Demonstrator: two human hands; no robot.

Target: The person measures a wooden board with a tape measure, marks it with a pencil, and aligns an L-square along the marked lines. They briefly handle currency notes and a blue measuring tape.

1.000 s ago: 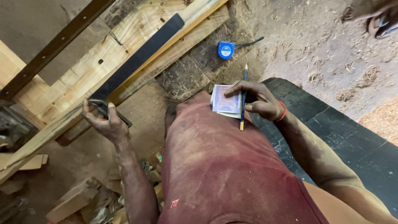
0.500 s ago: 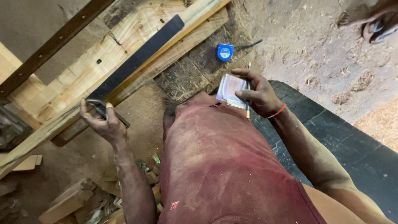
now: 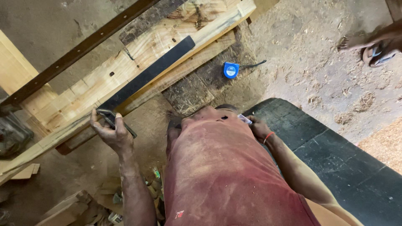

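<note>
Two hands: left hand (image 3: 112, 133) reaches out gripping a black square (image 3: 146, 77), right hand (image 3: 256, 127) tucked low pinching a small pad (image 3: 244, 119).

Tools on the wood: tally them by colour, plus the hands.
Black square: 1
Blue tape measure: 1
Hands, left hand on the square, right hand with a small pale thing: 2
Total: 4

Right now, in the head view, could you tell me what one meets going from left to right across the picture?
Left hand on the black square's handle → black square blade on the pale wooden planks → blue tape measure → right hand holding a small pale thing → another person's sandalled foot.
</note>
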